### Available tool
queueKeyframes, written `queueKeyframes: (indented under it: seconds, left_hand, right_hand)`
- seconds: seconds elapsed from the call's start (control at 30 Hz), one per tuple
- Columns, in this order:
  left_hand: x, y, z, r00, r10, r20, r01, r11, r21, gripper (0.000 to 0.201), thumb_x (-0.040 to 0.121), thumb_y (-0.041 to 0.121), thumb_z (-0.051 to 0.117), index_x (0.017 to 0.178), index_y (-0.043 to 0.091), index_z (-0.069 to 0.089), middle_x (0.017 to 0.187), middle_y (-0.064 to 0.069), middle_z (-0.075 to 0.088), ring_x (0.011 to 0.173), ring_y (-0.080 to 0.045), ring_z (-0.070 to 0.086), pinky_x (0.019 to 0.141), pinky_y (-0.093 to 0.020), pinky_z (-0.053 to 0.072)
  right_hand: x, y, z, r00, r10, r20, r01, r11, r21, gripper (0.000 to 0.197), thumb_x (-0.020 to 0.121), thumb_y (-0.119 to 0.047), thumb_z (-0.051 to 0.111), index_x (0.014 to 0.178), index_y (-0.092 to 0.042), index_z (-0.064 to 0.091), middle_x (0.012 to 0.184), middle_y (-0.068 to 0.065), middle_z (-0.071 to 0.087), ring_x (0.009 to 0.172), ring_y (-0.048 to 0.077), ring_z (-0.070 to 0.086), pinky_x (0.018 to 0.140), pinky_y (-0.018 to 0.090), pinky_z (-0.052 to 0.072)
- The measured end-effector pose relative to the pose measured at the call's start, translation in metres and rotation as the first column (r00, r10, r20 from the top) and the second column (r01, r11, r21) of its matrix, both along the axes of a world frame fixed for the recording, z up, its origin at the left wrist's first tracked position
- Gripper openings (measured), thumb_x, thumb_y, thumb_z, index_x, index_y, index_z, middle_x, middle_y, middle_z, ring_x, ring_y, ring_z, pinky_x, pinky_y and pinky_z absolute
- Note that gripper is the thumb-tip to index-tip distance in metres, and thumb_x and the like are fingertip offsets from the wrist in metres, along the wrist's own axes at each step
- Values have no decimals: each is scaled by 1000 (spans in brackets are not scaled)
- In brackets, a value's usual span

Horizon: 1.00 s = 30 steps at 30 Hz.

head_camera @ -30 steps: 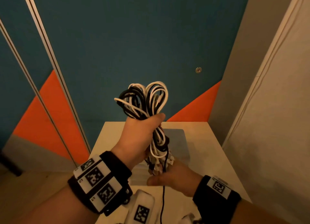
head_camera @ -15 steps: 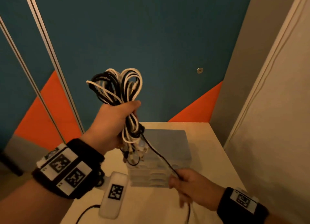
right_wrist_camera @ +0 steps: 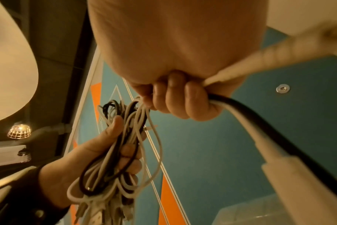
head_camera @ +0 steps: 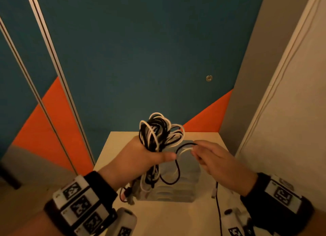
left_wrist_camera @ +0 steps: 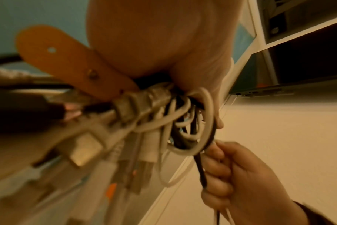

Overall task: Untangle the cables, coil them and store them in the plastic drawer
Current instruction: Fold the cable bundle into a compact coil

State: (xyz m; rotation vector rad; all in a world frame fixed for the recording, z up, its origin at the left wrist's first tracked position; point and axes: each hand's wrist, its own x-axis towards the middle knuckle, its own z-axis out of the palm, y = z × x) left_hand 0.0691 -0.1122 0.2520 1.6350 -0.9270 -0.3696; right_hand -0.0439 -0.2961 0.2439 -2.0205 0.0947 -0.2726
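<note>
1. Above the worktop (head_camera: 112,147), a bunch of black and white cables (head_camera: 159,129) is held up by the left hand (head_camera: 139,158).
2. The left hand's fingers are curled tight round the middle of the bunch, so loops stick up above the fist and plug ends hang down below it.
3. A black strand (head_camera: 177,167) and a white strand (head_camera: 185,149) are pulled out of the bunch to the right, where they are pinched by the right hand (head_camera: 218,161).
4. The right hand's fingers (right_wrist_camera: 183,99) are curled round both strands, and their loose tails are seen running down past the wrist.
5. The bunch lies just to the left of the right hand, with its long way going up and down.
6. The two strands run sideways from it, so a pull to the right is likely what the next move needs.
7. The plastic drawer (head_camera: 192,181) is seen on the worktop, right under both hands and well below the bunch.
8. No cable is coiled or put away yet, so the job looks to be at its start.
</note>
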Motion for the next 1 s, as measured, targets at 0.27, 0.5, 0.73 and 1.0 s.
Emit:
queueKeyframes:
  seconds: [0.27,0.5,0.73,1.0]
  left_hand:
    - [-19,-16,-16,990,-67,-128,52,991,-121,50,78,1,79,122,17,64,118,3,71,115,-11,64,95,-22,49]
    - [-32,-17,-20,812,-235,-534,58,943,-327,27,81,7,67,105,-6,69,106,-27,71,98,-40,69,89,-47,57]
    - [-25,-13,-9,784,-163,-599,-81,930,-358,13,84,3,59,79,-8,59,75,-27,62,61,-33,64,60,-37,55]
    - [-24,-17,-13,936,97,-339,-176,962,-211,22,88,-6,64,91,16,64,68,11,66,63,-6,61,62,-24,50]
  right_hand:
    - [13,24,11,999,36,-18,-30,961,274,32,102,-12,35,71,-11,43,57,-4,31,45,4,27,40,13,24]
    - [14,31,20,989,147,28,-142,870,472,29,88,-31,39,63,-20,49,53,0,26,42,10,19,46,32,10]
    - [4,27,3,973,224,49,-228,926,301,18,92,-29,48,83,-22,60,54,0,47,46,14,43,53,23,40]
    - [14,26,5,975,-178,136,85,857,509,32,103,-25,33,78,-12,47,54,-5,28,44,10,25,52,31,30]
